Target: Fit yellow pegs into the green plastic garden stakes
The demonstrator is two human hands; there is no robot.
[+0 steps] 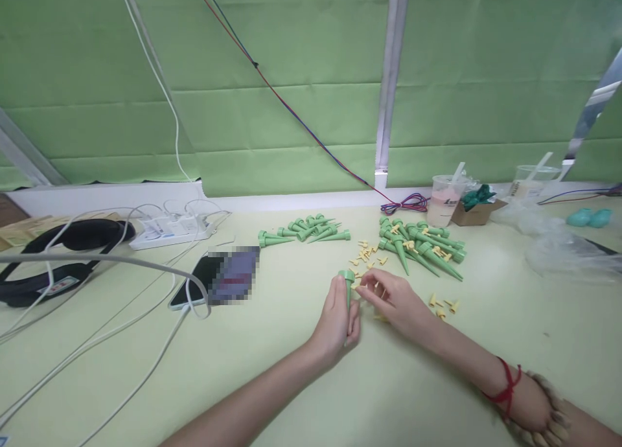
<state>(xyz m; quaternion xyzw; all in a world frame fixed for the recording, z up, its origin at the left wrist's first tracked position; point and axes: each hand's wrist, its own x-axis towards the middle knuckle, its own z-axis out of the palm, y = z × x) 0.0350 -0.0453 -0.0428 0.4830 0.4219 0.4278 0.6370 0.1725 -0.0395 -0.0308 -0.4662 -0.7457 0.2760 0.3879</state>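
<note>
In my left hand a green plastic spike stands upright, its wide cap at the top and its point running down inside my fingers. My right hand is just to the right, thumb and forefinger pinched around a small yellow plastic piece close beside the spike's cap. Behind both hands lie several loose yellow pieces. More yellow pieces are scattered right of my right hand. A pile of green spikes mixed with yellow pieces sits at the back right, and a smaller group of green spikes at the back left.
Left of my hands are a phone with a cable, a power strip, white cables and a black headband-like device. At the back right stand a plastic cup, a small cardboard box and clear plastic bags.
</note>
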